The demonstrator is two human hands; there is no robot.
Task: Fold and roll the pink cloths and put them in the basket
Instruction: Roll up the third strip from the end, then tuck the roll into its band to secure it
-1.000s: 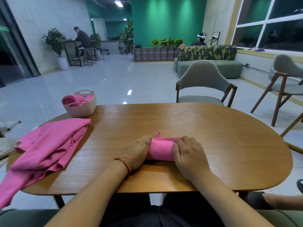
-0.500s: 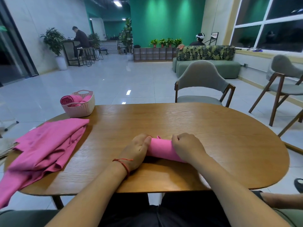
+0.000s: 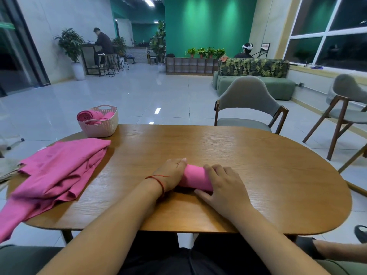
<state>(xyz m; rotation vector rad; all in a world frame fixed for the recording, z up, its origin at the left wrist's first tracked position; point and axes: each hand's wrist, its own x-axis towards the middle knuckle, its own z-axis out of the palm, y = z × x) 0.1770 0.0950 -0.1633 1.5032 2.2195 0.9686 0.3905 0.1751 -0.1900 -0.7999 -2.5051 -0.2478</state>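
Left hand point(image 3: 170, 173), right hand point(image 3: 224, 185) grip rolled cloth point(image 3: 195, 176) between them.

Head view. Your left hand point(image 3: 170, 173), with a red string point(image 3: 158, 178) at the wrist, holds the left end of the rolled cloth point(image 3: 195, 176). Your right hand point(image 3: 224, 187) grips the right end, fingers over the top and thumb on the near side. The roll lies on the wooden table point(image 3: 258, 165) near its front edge. At left, a pile of pink cloths point(image 3: 59, 171) overhangs the table edge. Just beyond it, the basket point(image 3: 99, 128) holds rolled pink cloths point(image 3: 87, 116). A grey chair point(image 3: 248, 100) stands at the far side.
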